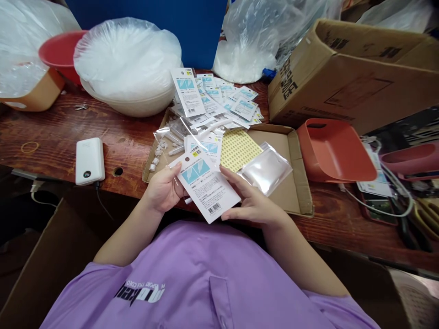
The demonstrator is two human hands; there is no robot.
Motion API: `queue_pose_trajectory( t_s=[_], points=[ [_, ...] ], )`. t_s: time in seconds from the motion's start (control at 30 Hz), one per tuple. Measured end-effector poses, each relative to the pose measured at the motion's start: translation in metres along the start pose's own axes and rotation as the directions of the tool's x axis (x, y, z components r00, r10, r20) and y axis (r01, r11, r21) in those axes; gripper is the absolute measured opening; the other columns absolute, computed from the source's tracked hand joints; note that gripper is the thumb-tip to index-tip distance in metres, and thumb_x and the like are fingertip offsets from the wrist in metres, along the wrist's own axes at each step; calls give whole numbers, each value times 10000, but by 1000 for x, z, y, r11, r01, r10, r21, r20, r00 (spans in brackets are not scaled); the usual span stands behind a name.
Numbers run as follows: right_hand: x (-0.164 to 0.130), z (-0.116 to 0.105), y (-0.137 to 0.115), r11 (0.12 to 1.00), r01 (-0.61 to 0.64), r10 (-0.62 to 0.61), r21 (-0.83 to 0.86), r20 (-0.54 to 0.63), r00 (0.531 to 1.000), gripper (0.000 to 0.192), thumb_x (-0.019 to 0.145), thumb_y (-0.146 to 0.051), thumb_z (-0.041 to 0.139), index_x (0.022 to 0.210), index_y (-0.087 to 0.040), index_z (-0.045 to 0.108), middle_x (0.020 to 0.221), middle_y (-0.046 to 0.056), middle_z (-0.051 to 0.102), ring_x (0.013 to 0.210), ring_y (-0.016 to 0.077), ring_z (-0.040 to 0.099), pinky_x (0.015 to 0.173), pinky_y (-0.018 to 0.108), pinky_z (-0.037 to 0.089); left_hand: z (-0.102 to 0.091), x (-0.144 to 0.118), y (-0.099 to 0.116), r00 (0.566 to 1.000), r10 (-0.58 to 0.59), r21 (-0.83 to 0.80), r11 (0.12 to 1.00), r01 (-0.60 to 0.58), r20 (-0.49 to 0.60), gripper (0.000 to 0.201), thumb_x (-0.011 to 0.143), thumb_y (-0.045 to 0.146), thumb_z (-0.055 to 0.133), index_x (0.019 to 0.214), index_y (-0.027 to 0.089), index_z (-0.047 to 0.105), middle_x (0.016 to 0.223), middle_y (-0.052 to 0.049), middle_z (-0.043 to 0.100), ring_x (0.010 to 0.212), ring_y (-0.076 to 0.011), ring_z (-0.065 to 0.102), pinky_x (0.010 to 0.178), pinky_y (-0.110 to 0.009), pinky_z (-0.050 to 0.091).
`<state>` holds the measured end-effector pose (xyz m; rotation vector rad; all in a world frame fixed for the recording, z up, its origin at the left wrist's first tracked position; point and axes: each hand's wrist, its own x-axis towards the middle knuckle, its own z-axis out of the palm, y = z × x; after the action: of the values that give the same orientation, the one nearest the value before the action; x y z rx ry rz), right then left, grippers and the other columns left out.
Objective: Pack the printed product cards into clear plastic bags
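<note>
Dark brown wooden counter (51,137) spans the view, crowded. Large closed brown cardboard carton (346,77) sits at the far right. Cream bowl heaped with a white plastic bag (128,64) stands far left of centre. Shallow open cardboard tray (295,183) lies at the near edge, centre; inside it, a yellow perforated sheet (236,148) and a clear empty plastic pouch (265,171) side by side, touching. Terracotta plastic scoop bin (332,151) lies just right of the tray. Loose pile of white printed packaging cards (222,98) spreads behind the tray. White power bank (89,161) lies left of the tray, well apart.

White printed packaging card with blue picture and barcode (206,187) is held tilted above the tray's near edge, between both hands. Left hand (163,189): grip closed on the card's left edge, thumb on top. Right hand (252,201): grip closed on the card's right edge, fingers curled under, thumb on the face.
</note>
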<state>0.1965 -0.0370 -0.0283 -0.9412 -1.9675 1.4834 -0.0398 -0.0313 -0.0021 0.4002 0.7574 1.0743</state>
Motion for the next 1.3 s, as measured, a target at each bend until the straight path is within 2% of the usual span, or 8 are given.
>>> queue_pose_trajectory(
  t_s=[0.17,0.33,0.5,0.63,0.8,0.97,1.1,1.3],
  points=[
    [15,14,-2,993,87,-107,-83,-266,958,770,664,-492,771,1351,-343,457,1324,54,535,1193,280,525,1024,455,421,9,0,-10,998,62,-8,998,-62,-4,342,892,193,519,1229,162,566,1207,-78,654,1117,-212,613,989,-376,486],
    [27,34,-9,992,74,-116,-102,-503,857,929,655,-532,763,1431,-311,303,1188,77,584,1036,254,586,920,442,502,16,-5,-17,991,63,22,998,-66,116,289,850,216,600,1134,175,637,1183,-72,670,1146,-250,595,1018,-419,458],
    [25,33,-11,968,108,-205,-225,-473,857,979,730,-526,703,1481,-343,102,1269,94,517,1122,260,550,930,455,494,8,-9,-12,935,-21,158,987,-38,354,370,808,181,651,1176,217,621,1224,-72,648,1195,-258,559,1032,-408,439],
    [18,24,-16,857,178,-378,-484,-353,856,1038,755,-476,701,1471,-396,-45,1379,102,431,1220,275,485,952,479,476,-3,-11,-10,870,-83,302,950,-78,485,598,750,80,684,1295,259,513,1333,-75,569,1249,-238,511,1064,-389,398],
    [8,18,-27,714,132,-421,-688,-271,866,919,767,-509,665,1489,-327,126,1213,123,560,1021,260,591,829,415,541,-7,-11,-17,828,-158,429,897,-108,538,561,786,122,646,1318,214,494,1342,-128,549,1238,-260,519,1061,-423,396],
    [5,22,-24,764,26,-378,-645,-415,827,798,791,-507,643,1459,-281,271,1045,92,635,895,239,622,773,389,555,5,-11,-24,815,-129,404,904,-137,564,616,793,54,577,1354,277,455,1411,-82,488,1291,-246,465,1074,-417,389],
    [5,26,-19,788,-30,-380,-615,-523,763,816,752,-492,693,1443,-297,306,1075,81,631,892,230,623,769,380,562,13,-10,-29,831,-124,402,907,-127,542,589,779,60,592,1328,250,492,1386,-98,511,1273,-264,484,1076,-432,388],
    [11,20,-12,775,60,-509,-629,-566,648,579,761,-347,727,1300,-376,518,959,21,620,799,160,623,716,294,569,12,2,-27,837,-92,377,915,-142,539,656,792,127,612,1392,282,394,1426,-89,465,1294,-249,462,1093,-434,363]
  ],
)
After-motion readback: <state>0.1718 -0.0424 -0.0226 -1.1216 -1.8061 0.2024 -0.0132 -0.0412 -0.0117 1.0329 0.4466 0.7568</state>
